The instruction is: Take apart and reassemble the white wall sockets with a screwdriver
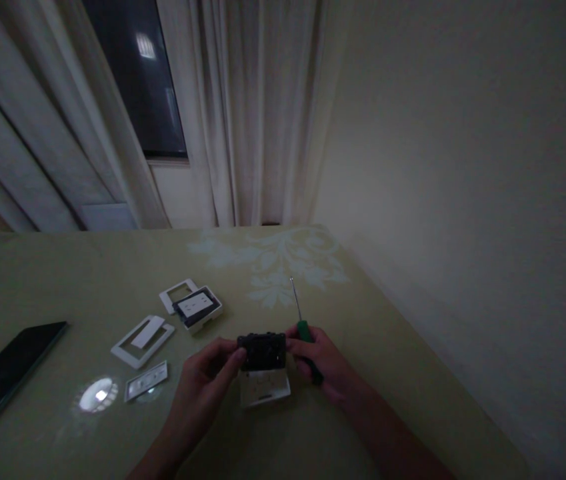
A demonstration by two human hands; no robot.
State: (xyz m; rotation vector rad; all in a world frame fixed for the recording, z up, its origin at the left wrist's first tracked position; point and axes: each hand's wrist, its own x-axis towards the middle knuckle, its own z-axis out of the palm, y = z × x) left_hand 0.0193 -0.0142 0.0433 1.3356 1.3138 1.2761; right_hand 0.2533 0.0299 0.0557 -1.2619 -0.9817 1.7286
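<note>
My left hand (207,383) and my right hand (325,363) hold a black socket module (263,351) between their fingertips, just above a white socket cover plate (265,388) lying on the table. My right hand also grips a green-handled screwdriver (305,331), with its thin metal shaft pointing up and away from me. Both hands have their fingers curled closed.
On the pale green table (63,280) lie a second socket unit (197,308), a white frame (177,291) behind it, a white frame with an insert (141,341), a small flat plate (146,381) and a dark phone (5,373) at the left. Curtains and a wall stand behind.
</note>
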